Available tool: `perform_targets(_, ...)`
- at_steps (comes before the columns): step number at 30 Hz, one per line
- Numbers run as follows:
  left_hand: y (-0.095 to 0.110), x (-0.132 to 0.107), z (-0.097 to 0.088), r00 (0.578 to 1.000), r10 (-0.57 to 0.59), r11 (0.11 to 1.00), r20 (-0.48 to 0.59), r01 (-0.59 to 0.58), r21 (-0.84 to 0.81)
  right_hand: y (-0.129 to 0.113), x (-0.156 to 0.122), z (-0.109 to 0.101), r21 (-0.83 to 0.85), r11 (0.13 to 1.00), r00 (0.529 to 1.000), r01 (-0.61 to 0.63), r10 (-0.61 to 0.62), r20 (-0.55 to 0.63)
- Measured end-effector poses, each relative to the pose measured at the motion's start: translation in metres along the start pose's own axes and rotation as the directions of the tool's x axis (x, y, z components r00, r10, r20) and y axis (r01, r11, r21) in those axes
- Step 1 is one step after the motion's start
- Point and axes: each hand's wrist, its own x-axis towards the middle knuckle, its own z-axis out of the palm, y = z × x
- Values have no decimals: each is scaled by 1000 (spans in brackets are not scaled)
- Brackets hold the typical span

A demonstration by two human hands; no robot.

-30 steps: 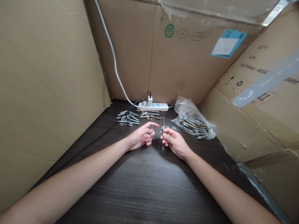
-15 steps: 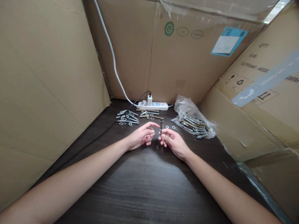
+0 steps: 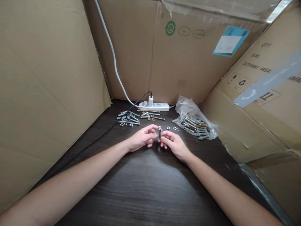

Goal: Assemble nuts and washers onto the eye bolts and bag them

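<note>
A small shiny metal sleeve (image 3: 160,133), like that of an expansion anchor bolt, stands nearly upright between my hands, just above the dark table. Its narrower end points up. My right hand (image 3: 176,143) pinches its lower part between thumb and fingers. On the other side, my left hand (image 3: 141,138) has its thumb and index finger apart, their tips close against the sleeve; whether they touch it I cannot tell. Behind my hands lie a nut (image 3: 168,128) and a flat washer (image 3: 174,128). Part of the sleeve is hidden by my right fingers.
Several loose bolts (image 3: 133,118), nuts and washers lie at the back left, with long bolts (image 3: 152,118) beside them. A clear plastic bag (image 3: 188,108) of anchor bolts lies right. A white power strip (image 3: 162,107) and a black cable (image 3: 103,135) are behind; cardboard boxes (image 3: 131,47) surround the table.
The sleeve has turned over: its open tube end was up, and now a narrower end is up. It has shifted slightly left and lower. My left thumb and index finger have moved closer to it.
</note>
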Motion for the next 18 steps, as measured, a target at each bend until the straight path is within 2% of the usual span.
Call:
perform_targets(6, -2, 2, 1, 998, 51, 990, 34, -55, 131, 1, 1, 0, 9, 1000, 1000, 7, -7, 6)
perform_targets(13, -4, 0, 7, 995, 80, 937, 67, -98, 335, 4, 1, -5, 167, 986, 999, -6, 1, 34)
perform_targets(18, -8, 0, 11, 995, 100, 935, 18, -100, 341, 2, -4, 4, 24, 999, 999, 34, -34, 2)
